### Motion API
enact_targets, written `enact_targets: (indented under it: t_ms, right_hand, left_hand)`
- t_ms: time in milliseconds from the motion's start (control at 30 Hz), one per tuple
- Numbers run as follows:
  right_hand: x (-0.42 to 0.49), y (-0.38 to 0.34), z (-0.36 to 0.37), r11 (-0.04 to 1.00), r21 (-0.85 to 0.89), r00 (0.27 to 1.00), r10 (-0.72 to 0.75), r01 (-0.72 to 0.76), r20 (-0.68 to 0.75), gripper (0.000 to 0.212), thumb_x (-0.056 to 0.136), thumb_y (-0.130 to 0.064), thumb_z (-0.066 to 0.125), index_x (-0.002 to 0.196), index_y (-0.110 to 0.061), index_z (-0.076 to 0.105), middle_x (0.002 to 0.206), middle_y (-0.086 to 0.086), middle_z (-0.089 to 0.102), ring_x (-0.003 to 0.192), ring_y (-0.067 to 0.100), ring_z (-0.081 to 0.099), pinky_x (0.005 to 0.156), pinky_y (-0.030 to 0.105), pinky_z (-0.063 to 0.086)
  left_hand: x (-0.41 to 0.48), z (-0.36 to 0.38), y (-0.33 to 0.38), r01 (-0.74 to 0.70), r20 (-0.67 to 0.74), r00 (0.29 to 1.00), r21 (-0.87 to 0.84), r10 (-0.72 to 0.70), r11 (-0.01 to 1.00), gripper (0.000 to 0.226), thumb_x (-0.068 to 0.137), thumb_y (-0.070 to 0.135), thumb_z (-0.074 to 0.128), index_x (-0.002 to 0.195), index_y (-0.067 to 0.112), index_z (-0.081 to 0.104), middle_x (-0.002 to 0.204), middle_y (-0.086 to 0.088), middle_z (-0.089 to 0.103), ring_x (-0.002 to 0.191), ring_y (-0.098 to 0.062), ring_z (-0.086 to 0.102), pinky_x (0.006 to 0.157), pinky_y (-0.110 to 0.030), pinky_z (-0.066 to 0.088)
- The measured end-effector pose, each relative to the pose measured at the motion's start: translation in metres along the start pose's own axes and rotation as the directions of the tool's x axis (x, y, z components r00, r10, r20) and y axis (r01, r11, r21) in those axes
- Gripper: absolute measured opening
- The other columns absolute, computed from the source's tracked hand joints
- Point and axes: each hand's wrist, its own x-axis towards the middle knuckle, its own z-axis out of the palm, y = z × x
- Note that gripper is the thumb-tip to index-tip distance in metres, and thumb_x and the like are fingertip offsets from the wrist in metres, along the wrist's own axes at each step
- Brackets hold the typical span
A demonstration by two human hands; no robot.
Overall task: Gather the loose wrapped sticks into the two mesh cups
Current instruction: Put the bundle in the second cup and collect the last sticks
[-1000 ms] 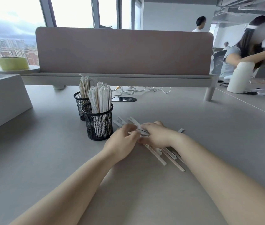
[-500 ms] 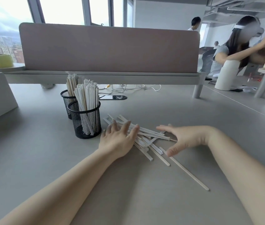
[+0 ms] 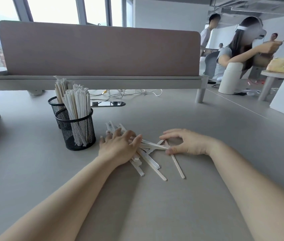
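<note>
Paper-wrapped sticks [image 3: 150,154] lie fanned in a loose, crossed pile on the grey bench [image 3: 207,136], just right of the two black mesh cups [image 3: 78,131], which I see already packed upright with sticks. My left hand [image 3: 118,148] lies flat on the pile's left part, fingers [image 3: 120,132] spread and gripping nothing. My right hand [image 3: 188,142] curls open at the pile's right end, thumb tip touching stick ends, nothing pinched yet. I judge the risks this way: the sticks point different ways, so a squeeze may catch only some and let the long outlying one [image 3: 177,163] slip free. The near cup looks crowded, so a fat bundle could jam at its rim or tip it.
</note>
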Motion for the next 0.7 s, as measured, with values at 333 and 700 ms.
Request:
enact_targets:
  t_ms: [333, 700]
  right_hand:
    - [0.033, -0.029, 0.037, 0.999, -0.028, 0.991, 0.035, -0.039, -0.133, 0.043, 0.104, -0.016, 0.034, 0.147, -0.018, 0.035, 0.159, 0.005, 0.022, 0.148, 0.015, 0.014, 0.115, 0.023, 0.011]
    - [0.052, -0.061, 0.038, 0.952, 0.282, 0.895, 0.224, -0.117, -0.386, 0.043, 0.100, -0.028, 0.040, 0.140, -0.013, 0.040, 0.147, 0.007, 0.044, 0.132, 0.024, 0.043, 0.103, 0.029, 0.034]
  left_hand:
    - [-0.005, -0.003, -0.002, -0.104, -0.024, 0.994, -0.080, 0.102, 0.991, 0.049, 0.095, 0.058, 0.033, 0.139, 0.036, 0.040, 0.161, -0.002, 0.016, 0.146, -0.025, 0.025, 0.118, -0.042, 0.013]
    - [-0.004, -0.021, -0.004, -0.018, -0.045, 0.999, -0.351, 0.002, 0.936, 0.053, 0.101, 0.033, 0.033, 0.150, 0.012, 0.023, 0.157, -0.012, 0.023, 0.142, -0.030, 0.028, 0.111, -0.039, 0.029]
